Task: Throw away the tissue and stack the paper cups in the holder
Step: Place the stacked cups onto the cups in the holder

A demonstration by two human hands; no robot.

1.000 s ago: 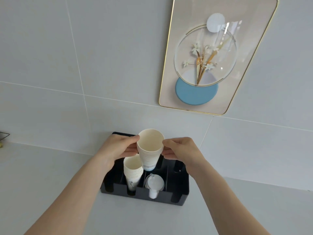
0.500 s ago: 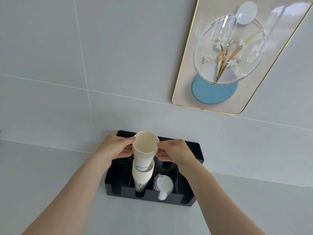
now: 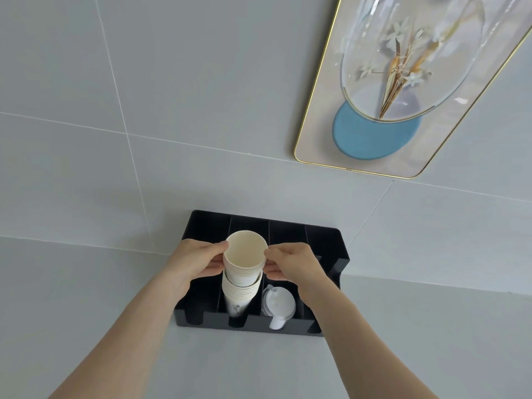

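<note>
- Holder [image 3: 331,240]: black, slotted, set on a grey counter [image 3: 86,312] against a tiled wall [image 3: 172,82].
- Upper cups [image 3: 244,262]: a nested stack, mouth up, pinched at the rim from both sides; its base is seated in the lower cups [image 3: 240,295], which stand in the second slot from the left.
- Left hand [image 3: 195,262]: fingers closed on the stack's left side.
- Right hand [image 3: 293,263]: fingers closed on the stack's right side.
- Lids [image 3: 277,305]: white, kept in the next slot to the right.
- Picture [image 3: 403,82]: gold-framed, hung on the wall.
</note>
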